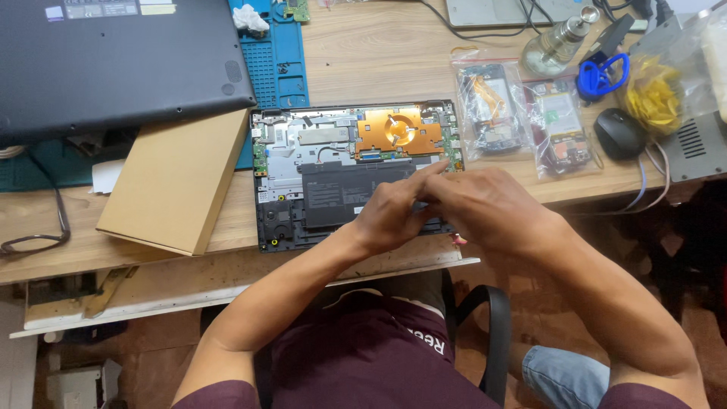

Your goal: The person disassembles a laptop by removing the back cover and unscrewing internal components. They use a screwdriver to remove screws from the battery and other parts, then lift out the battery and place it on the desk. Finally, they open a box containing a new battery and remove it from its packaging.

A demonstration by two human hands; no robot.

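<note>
Black battery [341,193] in the opened laptop [282,163] at the desk's [363,53] front edge; left hand [390,216] and right hand [485,208] meet, fingers curled together, grip unclear.

A flat tan cardboard box [173,182] lies on the worktop [363,53], left of the opened laptop. Two clear zip bags [492,110] with red seal strips hold circuit parts at its right. A clear bag of yellow pieces [655,95] lies farther right. Pale rectangular stickers [102,9] sit on the dark laptop cover [113,64] at upper left.

Bright, even light from above; soft shadows under the hands [454,208], slight motion blur there, edges mildly bowed
</note>
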